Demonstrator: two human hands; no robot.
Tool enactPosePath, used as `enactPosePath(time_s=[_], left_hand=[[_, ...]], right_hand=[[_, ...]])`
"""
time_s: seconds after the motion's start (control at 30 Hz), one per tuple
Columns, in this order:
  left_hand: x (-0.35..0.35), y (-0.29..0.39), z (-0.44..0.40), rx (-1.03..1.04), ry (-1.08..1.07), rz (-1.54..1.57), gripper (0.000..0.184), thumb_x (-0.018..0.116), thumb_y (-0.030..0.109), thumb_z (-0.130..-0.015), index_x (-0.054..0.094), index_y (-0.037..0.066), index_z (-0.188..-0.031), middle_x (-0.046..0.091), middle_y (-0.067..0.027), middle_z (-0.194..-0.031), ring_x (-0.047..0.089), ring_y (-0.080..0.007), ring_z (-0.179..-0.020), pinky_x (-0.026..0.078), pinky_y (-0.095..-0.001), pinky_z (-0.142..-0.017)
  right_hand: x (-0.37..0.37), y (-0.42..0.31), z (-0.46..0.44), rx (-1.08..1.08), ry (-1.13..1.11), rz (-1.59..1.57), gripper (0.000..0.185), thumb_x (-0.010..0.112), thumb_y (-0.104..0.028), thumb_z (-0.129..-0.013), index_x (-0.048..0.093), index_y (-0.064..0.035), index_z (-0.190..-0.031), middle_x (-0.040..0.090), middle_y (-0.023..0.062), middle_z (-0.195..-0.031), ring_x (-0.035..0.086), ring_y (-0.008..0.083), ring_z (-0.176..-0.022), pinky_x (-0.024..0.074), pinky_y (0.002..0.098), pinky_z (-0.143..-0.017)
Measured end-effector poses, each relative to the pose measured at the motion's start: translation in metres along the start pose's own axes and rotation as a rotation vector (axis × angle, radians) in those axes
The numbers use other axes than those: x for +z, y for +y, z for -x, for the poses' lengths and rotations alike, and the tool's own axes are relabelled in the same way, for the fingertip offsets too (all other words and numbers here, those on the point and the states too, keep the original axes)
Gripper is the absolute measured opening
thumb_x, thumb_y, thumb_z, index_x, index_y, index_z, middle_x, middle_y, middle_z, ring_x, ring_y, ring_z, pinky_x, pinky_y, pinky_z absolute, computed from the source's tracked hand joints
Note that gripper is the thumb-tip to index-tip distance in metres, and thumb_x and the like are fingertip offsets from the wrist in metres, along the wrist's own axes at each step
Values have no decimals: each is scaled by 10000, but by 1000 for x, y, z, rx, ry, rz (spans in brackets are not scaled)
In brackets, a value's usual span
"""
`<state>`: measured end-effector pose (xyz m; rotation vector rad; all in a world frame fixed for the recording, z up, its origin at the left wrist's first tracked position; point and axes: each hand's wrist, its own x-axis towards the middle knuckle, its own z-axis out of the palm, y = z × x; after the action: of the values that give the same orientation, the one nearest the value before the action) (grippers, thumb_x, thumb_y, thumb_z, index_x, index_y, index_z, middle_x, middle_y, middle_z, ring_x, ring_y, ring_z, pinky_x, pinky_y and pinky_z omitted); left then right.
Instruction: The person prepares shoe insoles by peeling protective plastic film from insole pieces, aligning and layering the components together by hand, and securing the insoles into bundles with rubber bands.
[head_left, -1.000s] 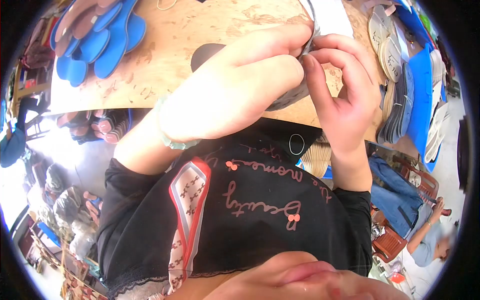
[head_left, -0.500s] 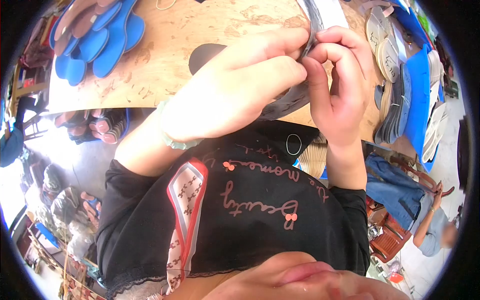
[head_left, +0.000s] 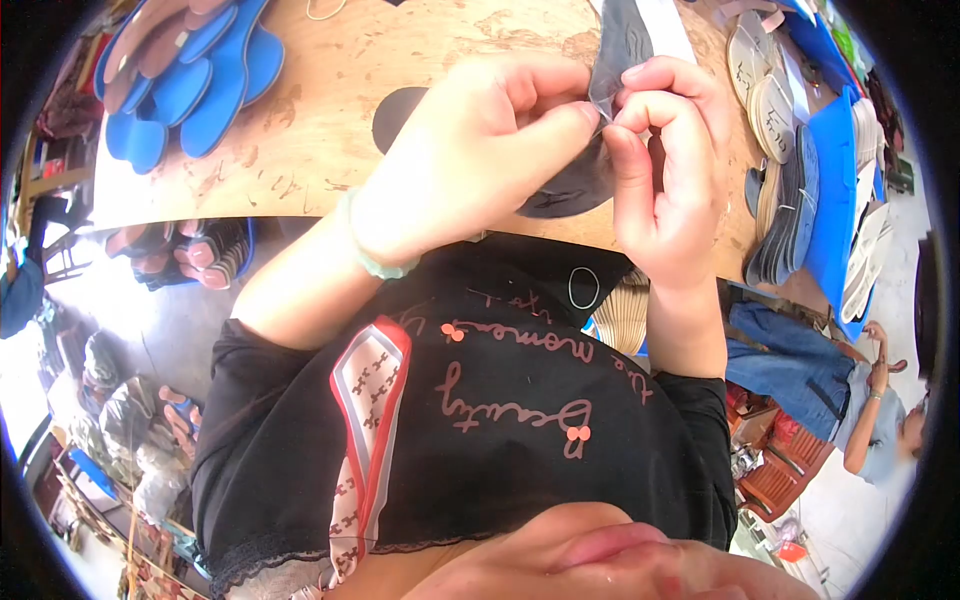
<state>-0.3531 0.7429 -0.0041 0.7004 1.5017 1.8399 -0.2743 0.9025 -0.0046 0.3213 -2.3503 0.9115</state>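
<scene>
My left hand [head_left: 450, 165], with a pale green bracelet at the wrist, pinches a thin dark grey insole-shaped piece [head_left: 627, 45] between thumb and fingers. Close beside it, my right hand [head_left: 675, 180] grips the same piece at its narrow middle, fingertips nearly meeting those of the left. One end rises beyond the fingers; the other hangs below them, over the table's near edge. Its surface looks creased and slightly shiny at the pinch. What the fingertips do there is partly hidden. Behind my left hand a flat dark rounded piece [head_left: 392, 118] lies on the table, partly covered.
Blue and brown insoles [head_left: 190, 90] are piled at the table's [head_left: 320, 130] left. Stacked insoles [head_left: 775, 120] and a blue bin [head_left: 835, 200] stand at the right. A white strip [head_left: 668, 35] lies behind the held piece. Another person [head_left: 880, 420] is at far right.
The dark grey piece has turned from edge-on to show more of its broad face. My left hand has shifted slightly, its wrist moving right. The other person's arm has moved.
</scene>
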Motion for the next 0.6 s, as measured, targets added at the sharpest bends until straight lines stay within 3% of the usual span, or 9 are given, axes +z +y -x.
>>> enactPosePath(time_s=[0.1,0.2,0.3,0.4,0.47,0.57,0.6], left_hand=[[-5,-4,2,80,20,-330,174,592,87,-930,652,-42,-1029,633,29,-841,548,-13,-752,444,-182,-644],[-9,3,2,134,90,-466,132,597,82,-917,658,-33,-941,623,43,-772,541,-10,-717,452,-187,-633],[-14,-1,-1,273,194,-450,171,597,112,-834,664,-35,-887,642,-181,-745,645,-221,-620,497,-314,-610],[-11,5,1,234,210,-489,163,588,94,-827,660,-32,-901,628,-175,-714,632,-272,-593,497,-334,-597],[-8,-1,-1,338,212,-549,161,596,86,-822,655,-10,-937,625,-177,-726,629,-299,-621,496,-356,-599],[-6,-6,-1,509,173,-728,192,607,78,-817,635,14,-995,624,-175,-750,628,-321,-676,498,-385,-613],[-5,-7,0,568,153,-803,208,611,76,-815,626,21,-1015,624,-173,-759,628,-324,-696,499,-394,-620]], right_hand=[[-1,-1,1,-6,-22,38,124,646,29,-813,545,-17,-869,525,139,-1072,528,253,-931,447,320,-815],[0,1,3,10,-34,14,123,647,18,-814,541,-19,-863,529,138,-1061,528,266,-946,439,332,-844],[-2,2,4,-12,-24,10,116,646,5,-820,540,-19,-859,531,140,-1053,535,269,-939,438,332,-849],[1,1,5,24,-8,-41,120,656,-5,-823,545,-20,-867,533,141,-1048,544,258,-930,441,325,-846],[5,-1,5,95,-6,-85,142,673,-12,-827,548,-22,-891,538,130,-1039,553,225,-920,449,307,-833],[20,-14,4,237,154,-539,198,708,-29,-830,542,-20,-938,557,89,-990,564,155,-879,466,265,-784],[20,-13,4,287,153,-562,221,716,-31,-828,538,-16,-958,561,74,-966,564,137,-860,468,253,-770]])
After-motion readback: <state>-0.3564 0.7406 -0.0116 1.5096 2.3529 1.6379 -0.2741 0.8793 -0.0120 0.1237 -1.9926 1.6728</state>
